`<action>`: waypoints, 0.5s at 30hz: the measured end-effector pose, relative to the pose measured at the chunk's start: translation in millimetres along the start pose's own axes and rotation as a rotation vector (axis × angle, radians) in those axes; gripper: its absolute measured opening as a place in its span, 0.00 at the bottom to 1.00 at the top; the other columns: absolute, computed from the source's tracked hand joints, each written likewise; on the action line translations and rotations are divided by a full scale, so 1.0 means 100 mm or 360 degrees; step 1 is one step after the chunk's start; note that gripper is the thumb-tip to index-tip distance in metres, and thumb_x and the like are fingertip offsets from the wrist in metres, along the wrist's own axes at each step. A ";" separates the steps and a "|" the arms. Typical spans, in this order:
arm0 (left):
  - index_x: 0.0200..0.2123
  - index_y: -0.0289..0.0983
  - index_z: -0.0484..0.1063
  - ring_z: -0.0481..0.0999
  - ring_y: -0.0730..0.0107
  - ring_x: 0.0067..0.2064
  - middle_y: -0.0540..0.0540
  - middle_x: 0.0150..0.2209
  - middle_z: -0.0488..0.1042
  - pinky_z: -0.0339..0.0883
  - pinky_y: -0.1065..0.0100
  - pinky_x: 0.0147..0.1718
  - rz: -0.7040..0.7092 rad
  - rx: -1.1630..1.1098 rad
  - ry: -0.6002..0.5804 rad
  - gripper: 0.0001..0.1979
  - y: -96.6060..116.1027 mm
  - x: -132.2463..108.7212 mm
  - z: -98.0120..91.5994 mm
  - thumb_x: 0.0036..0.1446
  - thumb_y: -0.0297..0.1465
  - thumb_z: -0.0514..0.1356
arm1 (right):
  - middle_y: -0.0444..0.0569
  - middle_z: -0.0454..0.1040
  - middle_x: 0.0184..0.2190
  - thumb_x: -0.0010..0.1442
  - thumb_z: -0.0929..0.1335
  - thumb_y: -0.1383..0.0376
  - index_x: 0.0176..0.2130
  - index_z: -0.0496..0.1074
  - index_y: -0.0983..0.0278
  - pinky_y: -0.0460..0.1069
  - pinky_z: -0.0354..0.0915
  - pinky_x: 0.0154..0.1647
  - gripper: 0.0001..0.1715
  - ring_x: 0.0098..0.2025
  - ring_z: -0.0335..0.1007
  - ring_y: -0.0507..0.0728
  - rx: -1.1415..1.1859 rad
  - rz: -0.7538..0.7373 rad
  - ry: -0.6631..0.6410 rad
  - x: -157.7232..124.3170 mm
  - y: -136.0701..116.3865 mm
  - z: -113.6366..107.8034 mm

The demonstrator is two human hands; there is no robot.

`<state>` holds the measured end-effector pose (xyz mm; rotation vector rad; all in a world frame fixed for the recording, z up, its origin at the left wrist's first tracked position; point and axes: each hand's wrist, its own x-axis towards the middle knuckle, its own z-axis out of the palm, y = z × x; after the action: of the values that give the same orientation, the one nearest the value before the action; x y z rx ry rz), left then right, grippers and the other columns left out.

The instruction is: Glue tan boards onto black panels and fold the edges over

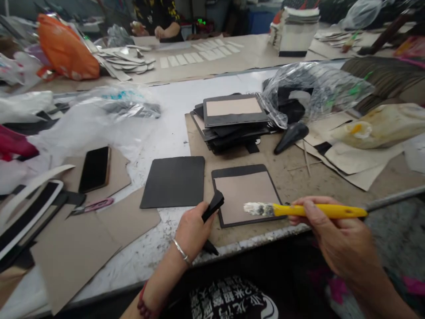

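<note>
My right hand [332,239] is closed round the yellow handle of a glue brush [299,210]. Its whitish bristles hover over the right edge of a black-bordered panel with a tan centre [245,192] that lies on the brown board in front of me. My left hand [192,230] pinches a small black strip [212,208] at the panel's lower left corner. A plain black rectangular piece [174,181] lies flat just left of the panel.
A stack of black panels [232,119] sits behind, with a clear plastic bag [312,91] of black parts to its right. A phone [95,168] and scissors [94,206] lie at left among cardboard sheets. Another person's hands [159,31] work at the far table.
</note>
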<state>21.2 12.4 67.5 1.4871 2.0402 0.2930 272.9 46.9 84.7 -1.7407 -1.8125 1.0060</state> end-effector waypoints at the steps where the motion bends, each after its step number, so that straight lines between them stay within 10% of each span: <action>1: 0.32 0.37 0.70 0.74 0.66 0.33 0.46 0.29 0.74 0.63 0.70 0.33 0.0102 -0.0047 0.0049 0.05 -0.06 -0.04 0.00 0.54 0.27 0.54 | 0.52 0.72 0.31 0.60 0.56 0.51 0.41 0.66 0.62 0.54 0.68 0.40 0.21 0.35 0.72 0.59 0.0182 -0.0025 0.0132 -0.04 -0.10 0.08; 8: 0.38 0.37 0.70 0.72 0.67 0.37 0.45 0.33 0.72 0.68 0.68 0.37 0.0909 -0.0315 0.0241 0.21 -0.35 -0.21 0.08 0.43 0.15 0.48 | 0.45 0.72 0.22 0.55 0.66 0.55 0.33 0.69 0.64 0.45 0.69 0.29 0.14 0.25 0.71 0.52 0.0604 -0.0022 0.0326 -0.18 -0.38 0.34; 15: 0.42 0.34 0.69 0.67 0.62 0.47 0.40 0.44 0.71 0.65 0.59 0.47 0.1178 -0.0227 0.0249 0.23 -0.43 -0.22 0.22 0.44 0.14 0.47 | 0.45 0.72 0.25 0.55 0.65 0.55 0.33 0.67 0.65 0.45 0.70 0.30 0.14 0.25 0.72 0.52 0.0733 0.0053 0.0289 -0.22 -0.35 0.54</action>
<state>4.0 -26.7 35.8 2.1245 1.4533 0.8453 212.7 16.3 79.6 -1.5222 -1.3161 1.1306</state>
